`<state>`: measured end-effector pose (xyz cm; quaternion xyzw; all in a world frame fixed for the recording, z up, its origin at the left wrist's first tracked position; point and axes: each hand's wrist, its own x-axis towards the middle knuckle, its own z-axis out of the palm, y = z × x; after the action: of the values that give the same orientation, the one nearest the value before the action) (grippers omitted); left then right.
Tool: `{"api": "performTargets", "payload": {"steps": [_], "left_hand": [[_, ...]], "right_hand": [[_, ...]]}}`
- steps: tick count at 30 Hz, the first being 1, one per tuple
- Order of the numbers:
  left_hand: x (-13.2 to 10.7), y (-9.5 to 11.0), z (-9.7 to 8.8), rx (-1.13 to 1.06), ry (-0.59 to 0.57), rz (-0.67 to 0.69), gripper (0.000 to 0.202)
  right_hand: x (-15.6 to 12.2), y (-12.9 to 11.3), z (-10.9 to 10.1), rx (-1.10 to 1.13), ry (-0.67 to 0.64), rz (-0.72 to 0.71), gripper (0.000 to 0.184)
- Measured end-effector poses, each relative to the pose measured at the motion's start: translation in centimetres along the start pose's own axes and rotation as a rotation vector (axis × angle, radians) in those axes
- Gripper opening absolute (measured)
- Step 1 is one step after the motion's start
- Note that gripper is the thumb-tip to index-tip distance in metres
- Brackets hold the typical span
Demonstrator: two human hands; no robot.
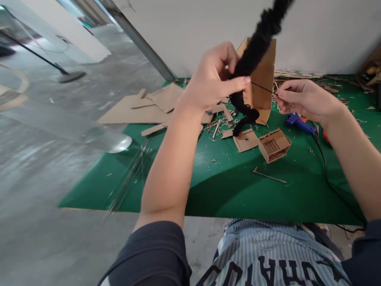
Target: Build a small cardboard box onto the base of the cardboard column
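Observation:
My left hand (216, 77) is closed around a long, fuzzy black strand of yarn-like material (257, 47), held up above the table. The strand runs out of the top of the view, and its lower end dangles in a loose bunch over the cardboard scraps. A thin dark string (263, 88) stretches taut from the bundle toward the right. My right hand (306, 99) pinches the far end of that string between thumb and fingers. Behind the black strand stands an upright folded piece of cardboard (266, 75), partly hidden by it.
A blue glue gun (300, 124) with a cable lies below my right hand. A small cardboard box (274, 146), a thin stick (269, 175) and flat cardboard sheets (133, 111) lie on the green table (226, 194). Several scraps litter its back, against a white wall (193, 31).

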<state>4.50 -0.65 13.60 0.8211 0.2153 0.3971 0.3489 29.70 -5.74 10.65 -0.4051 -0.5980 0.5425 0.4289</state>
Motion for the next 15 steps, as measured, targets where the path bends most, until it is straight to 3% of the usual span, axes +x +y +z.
{"api": "performTargets", "payload": {"steps": [3,7,9,12,15], "left_hand": [[0.0,-0.7,-0.3,0.022,0.08,-0.055,0.039],[-0.1,-0.4,-1.0,0.148,-0.169,-0.219,0.059],[0.0,0.3,-1.2,0.233,-0.275,-0.248,0.051],[0.0,1.2,-1.3,0.302,-0.317,-0.245,0.04],[-0.1,1.8,-1.3,0.26,-0.267,-0.252,0.039]], "right_hand": [[-0.3,-0.5,0.0,0.034,-0.009,-0.129,0.03],[-0.3,-1.8,-0.3,0.029,0.195,-0.339,0.025],[-0.2,-2.3,-0.9,-0.039,0.381,-0.406,0.015],[-0.3,-2.6,-2.0,-0.503,0.665,-0.421,0.01],[-0.6,-2.5,-3.1,-1.11,0.712,-0.305,0.017]]}}
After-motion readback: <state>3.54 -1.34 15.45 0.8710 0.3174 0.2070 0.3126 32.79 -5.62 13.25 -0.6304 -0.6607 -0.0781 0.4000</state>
